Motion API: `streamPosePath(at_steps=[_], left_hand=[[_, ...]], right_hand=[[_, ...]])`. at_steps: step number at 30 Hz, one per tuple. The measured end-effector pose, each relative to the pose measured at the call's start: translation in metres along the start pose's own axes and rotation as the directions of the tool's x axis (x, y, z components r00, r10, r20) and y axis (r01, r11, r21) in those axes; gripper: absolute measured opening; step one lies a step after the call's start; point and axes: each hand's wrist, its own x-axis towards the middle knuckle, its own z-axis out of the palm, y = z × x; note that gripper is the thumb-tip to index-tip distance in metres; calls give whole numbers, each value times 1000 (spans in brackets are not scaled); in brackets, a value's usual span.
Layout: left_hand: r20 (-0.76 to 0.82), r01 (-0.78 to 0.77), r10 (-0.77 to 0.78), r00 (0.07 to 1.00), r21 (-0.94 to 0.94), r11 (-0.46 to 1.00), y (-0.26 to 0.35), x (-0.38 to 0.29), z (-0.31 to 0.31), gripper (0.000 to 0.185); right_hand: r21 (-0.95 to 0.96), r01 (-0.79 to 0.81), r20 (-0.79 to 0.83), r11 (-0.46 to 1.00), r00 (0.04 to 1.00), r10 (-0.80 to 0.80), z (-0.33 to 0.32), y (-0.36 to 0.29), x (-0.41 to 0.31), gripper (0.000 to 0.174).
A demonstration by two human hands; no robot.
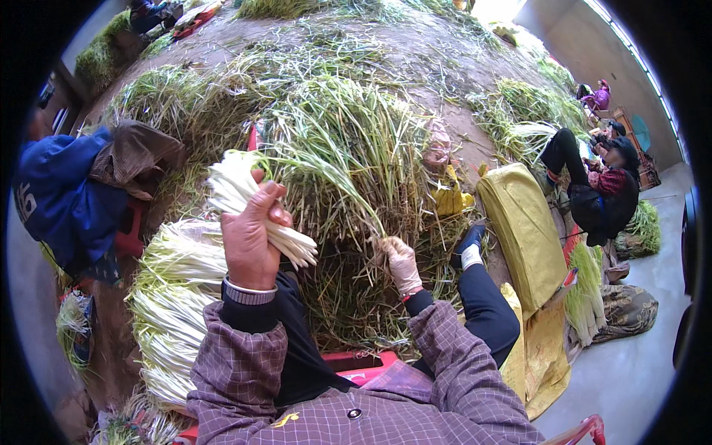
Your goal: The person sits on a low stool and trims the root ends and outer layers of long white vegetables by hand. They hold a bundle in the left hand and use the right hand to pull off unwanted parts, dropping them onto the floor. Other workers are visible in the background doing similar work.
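My left hand [253, 236], bare and with a bracelet at the wrist, grips a bundle of peeled white allium stalks [236, 178]. Their pale lower ends point down to the right. In a thin, soiled glove, my right hand [401, 264] pinches the lower end of a single green stalk [347, 183], whose leaves run up and left towards the bundle. Behind both hands stands a large heap of untrimmed green stalks [345, 122] with brown, rooty bases. Left of my left forearm lies a thick stack of cleaned white stalks [175, 311].
A yellow woven sack bundle [523, 239] lies to my right, beside more cleaned stalks [584, 295]. A person in blue [72, 194] sits at my left; another person in dark clothes [606, 183] sits at right. A red plastic stool [361, 364] shows between my legs.
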Motion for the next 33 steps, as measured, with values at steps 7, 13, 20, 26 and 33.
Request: streamPosePath(at_steps=[7,13,20,26,33], left_hand=[[11,-144,144,990,-35,989,0,1,-10,39],[20,154,-153,988,-219,963,-2,8,-26,23],[57,209,-202,978,-161,965,-3,8,-23,23],[47,209,-204,978,-178,962,-4,9,-19,29],[69,241,-234,970,-140,960,-14,6,-12,33]], right_hand=[[-647,48,123,761,991,42,-42,32,-37,22],[-559,264,65,786,959,-275,-24,18,-18,25],[-752,233,-5,617,934,-358,39,35,22,39],[-531,158,-64,833,972,-225,40,21,-1,23],[-452,112,10,885,993,-121,21,10,-17,25]])
